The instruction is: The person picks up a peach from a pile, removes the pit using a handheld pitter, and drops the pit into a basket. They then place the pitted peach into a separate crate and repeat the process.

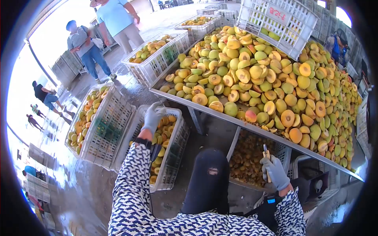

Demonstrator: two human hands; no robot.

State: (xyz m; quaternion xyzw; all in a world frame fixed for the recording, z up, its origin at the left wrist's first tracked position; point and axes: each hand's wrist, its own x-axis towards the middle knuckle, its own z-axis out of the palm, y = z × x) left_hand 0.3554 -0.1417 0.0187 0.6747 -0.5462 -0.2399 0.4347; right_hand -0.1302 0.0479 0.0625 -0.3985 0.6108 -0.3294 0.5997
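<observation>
My left hand [153, 117], in a grey glove, is over the far end of a white crate [178, 149] of halved fruit, its fingers apart and nothing seen in them. On the right, my right hand [275, 172], also gloved, is closed around a small tool [265, 153] with a light handle and a metal tip pointing up. Below the table edge, a crate of brown pits or scraps [248, 159] lies just left of that hand. A large heap of yellow-green fruit [256, 74], many pieces cut in half, covers the metal table [220, 115].
A white crate [275, 25] leans tilted on the heap. More fruit-filled crates [108, 129] stand at the left and along the table's far left side [157, 59]. Two people [86, 47] stand beyond them. The table's metal edge runs between my hands and the heap.
</observation>
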